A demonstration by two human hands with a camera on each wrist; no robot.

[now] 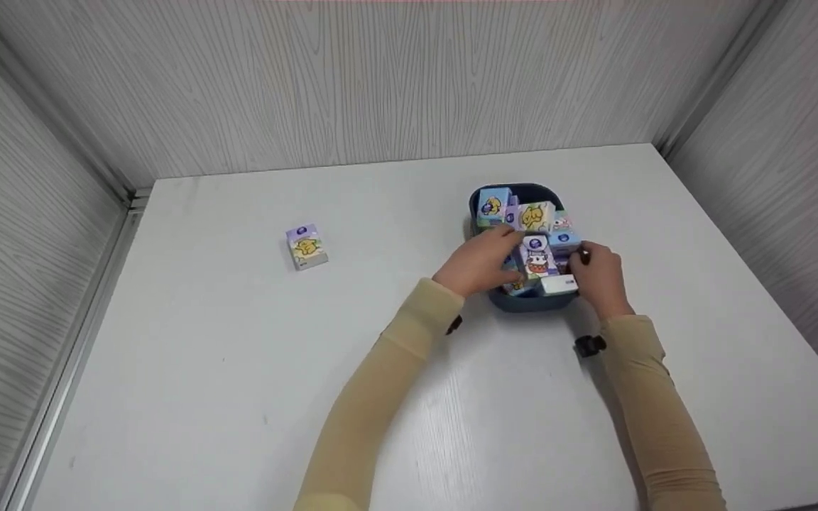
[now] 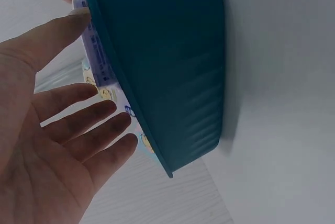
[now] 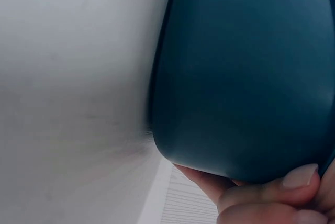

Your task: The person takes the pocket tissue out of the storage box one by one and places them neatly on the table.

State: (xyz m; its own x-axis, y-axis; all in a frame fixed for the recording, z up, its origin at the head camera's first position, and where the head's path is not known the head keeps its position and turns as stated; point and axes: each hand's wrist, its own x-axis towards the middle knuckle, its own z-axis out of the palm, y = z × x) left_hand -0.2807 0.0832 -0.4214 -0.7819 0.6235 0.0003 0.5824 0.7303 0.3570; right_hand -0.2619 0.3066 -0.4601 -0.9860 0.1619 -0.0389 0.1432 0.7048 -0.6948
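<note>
A dark blue-green plastic basket [image 1: 531, 304] stands on the table, filled with several small cartoon-printed boxes in purple, blue, yellow and white. Over its left side reaches my left hand [image 1: 478, 261], its fingers loosely spread. The left thumb touches a purple box [image 2: 97, 59] at the rim, and the other fingers lie by neighbouring boxes. At the right side, my right hand [image 1: 599, 275] grips the basket's rim. In the right wrist view its curled fingers [image 3: 267, 200] lie against the outer wall [image 3: 246, 77]; the thumb is hidden there. A white box [image 1: 559, 285] lies at the near end.
A purple and yellow box [image 1: 307, 246] lies alone on the white table [image 1: 238, 341], left of the basket. Pale wood-grain panels [image 1: 380, 85] close off the back and both sides. A small black device [image 1: 589, 345] is by the right wrist.
</note>
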